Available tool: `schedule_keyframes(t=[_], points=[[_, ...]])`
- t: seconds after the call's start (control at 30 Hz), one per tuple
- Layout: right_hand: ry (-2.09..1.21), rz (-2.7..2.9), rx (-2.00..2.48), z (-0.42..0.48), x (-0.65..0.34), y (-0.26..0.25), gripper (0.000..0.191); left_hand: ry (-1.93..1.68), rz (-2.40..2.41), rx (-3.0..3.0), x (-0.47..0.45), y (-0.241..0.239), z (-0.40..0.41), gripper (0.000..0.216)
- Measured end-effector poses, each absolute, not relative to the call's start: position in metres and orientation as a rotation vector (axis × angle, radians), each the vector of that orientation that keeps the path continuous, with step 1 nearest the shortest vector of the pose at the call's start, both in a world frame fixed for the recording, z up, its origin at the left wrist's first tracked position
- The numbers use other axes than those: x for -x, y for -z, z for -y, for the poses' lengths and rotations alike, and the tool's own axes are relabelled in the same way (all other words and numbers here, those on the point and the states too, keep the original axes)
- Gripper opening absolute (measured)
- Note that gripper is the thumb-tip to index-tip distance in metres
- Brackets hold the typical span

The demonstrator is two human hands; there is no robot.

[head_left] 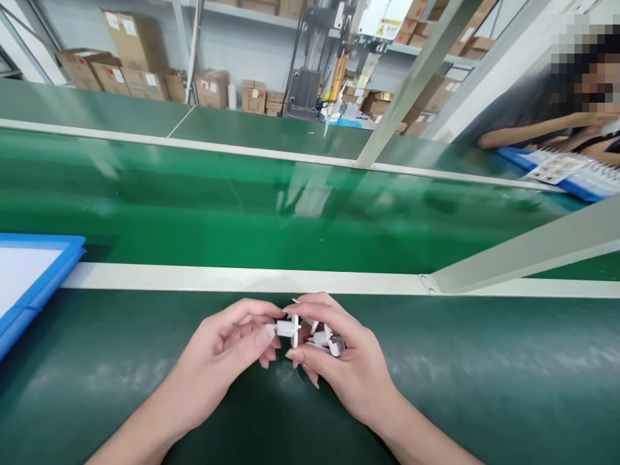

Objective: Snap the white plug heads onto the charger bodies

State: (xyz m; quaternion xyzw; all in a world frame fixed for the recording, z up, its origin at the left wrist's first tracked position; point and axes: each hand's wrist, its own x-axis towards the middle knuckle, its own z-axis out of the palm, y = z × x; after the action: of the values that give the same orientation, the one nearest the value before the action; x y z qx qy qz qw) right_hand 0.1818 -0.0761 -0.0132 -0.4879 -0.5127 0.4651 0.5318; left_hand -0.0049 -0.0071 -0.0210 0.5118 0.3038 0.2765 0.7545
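Between thumb and fingers, my left hand (232, 342) pinches a small white plastic part (287, 329) with a narrow stem and a round flange. The flange points toward my right hand (341, 342), whose thumb and index fingertips are close at its rim; whether they press on it I cannot tell. Curled around them, my right fingers hold several more small white plastic parts (329, 339), partly hidden in the palm. Both hands are above the dark green work surface (450, 387), near its far edge.
A blue tray (43, 303) with a white inside stands at the left. Beyond a white rail (242, 279) runs a shiny green belt (194, 219). A slanted metal post (523, 248) rises at right. A machine (310, 77) stands behind; at far right a person sits by another blue tray (581, 187).
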Motion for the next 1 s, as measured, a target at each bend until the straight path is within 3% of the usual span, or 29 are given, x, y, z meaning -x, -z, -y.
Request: schedule_keyframes(t=[0.2,0.43,0.67,1.0], points=[[-1.081,1.254,1.210,0.0781,-0.1811,0.0135,0.034,-0.570,-0.636,-1.095,0.0025,0.0177,0.0037,0.027],[-1.142,1.197,1.190,0.0745,-0.1829,0.0135,0.052,-0.638,-0.603,-1.109,0.0001,0.0193,0.0069,0.024],[-1.171,1.221,1.174,0.0744,-0.1825,0.0140,0.022,-0.689,-0.610,-1.127,-0.0010,0.0224,0.0085,0.025],[-1.037,1.385,1.332,0.0749,-0.1803,0.0139,0.024,-0.852,-0.667,-1.174,-0.0011,0.0268,0.0074,0.028]])
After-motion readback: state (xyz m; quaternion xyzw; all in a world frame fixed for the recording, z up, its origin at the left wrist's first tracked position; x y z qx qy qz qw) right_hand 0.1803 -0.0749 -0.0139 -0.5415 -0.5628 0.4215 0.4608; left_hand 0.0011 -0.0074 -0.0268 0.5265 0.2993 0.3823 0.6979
